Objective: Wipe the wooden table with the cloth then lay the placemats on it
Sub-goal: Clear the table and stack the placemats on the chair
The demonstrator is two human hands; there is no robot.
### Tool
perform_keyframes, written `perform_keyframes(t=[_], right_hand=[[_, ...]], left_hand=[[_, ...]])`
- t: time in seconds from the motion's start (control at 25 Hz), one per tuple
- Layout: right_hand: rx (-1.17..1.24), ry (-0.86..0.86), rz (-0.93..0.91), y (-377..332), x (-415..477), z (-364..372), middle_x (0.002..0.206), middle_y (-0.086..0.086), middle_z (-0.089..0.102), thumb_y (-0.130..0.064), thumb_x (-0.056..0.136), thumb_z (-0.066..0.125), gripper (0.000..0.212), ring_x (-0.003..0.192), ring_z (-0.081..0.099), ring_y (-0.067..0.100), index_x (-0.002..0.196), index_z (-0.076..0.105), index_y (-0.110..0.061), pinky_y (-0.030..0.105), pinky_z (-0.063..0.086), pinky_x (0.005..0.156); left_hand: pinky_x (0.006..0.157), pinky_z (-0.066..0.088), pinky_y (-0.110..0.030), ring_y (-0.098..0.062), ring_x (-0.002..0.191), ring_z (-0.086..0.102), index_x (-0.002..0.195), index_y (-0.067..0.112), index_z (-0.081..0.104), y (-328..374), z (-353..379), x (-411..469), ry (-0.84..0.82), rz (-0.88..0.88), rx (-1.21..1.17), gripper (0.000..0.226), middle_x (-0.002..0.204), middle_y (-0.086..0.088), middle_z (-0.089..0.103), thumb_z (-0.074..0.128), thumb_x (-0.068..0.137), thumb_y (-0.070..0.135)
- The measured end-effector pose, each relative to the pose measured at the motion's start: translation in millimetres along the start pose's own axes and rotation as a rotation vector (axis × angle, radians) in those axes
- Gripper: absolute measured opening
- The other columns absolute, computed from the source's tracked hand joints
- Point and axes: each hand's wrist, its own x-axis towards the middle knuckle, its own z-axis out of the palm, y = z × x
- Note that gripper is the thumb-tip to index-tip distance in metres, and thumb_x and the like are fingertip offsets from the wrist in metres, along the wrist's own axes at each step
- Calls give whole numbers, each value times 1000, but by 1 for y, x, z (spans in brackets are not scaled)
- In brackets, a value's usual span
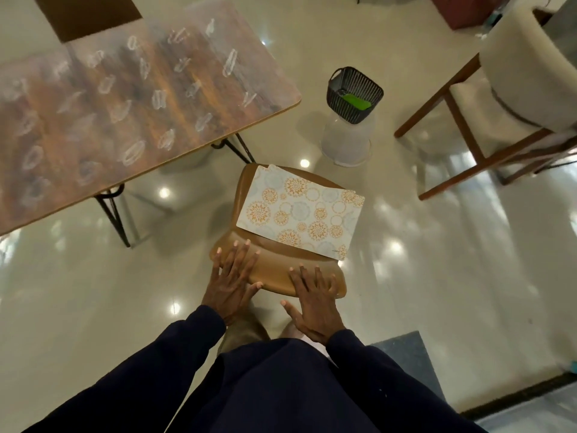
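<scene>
Head view, smeared wooden table (131, 120), glossy floor (421, 276), left hand (232, 279) and right hand (313, 304) fingers (304, 276) spread

The fingers (242, 256) of the left hand (229, 276) and right hand (315, 303) spread over the near edge of a seat (274, 270). The placemats (299, 210) lie stacked on the seat just beyond the fingers. The surface (125, 104) stands beyond them to the left. Farther beyond, a basket (354, 89) holding the cloth (356, 103) sits on an upturned tub (346, 142), and a chair (499, 104) stands to the right.
</scene>
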Motion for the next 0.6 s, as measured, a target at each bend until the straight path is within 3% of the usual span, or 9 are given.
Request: perform_keyframes(t=[0.28,0.6], right_hand=[[-83,-53,-134,10,-23,10,178,2,9,-85,86,-17,102,164,5,38,169,10,-33,66,-3,125],[-167,-91,-283,21,-59,28,177,2,13,-82,92,-11,94,164,6,37,168,19,-35,63,-4,125]], left_hand=[[124,18,-64,-38,160,20,164,11,29,49,7,-66,-11,-230,-7,73,173,-17,19,30,107,57],[123,21,-65,-39,159,22,165,13,24,116,17,-136,-54,-476,-59,74,173,-17,21,23,108,60]])
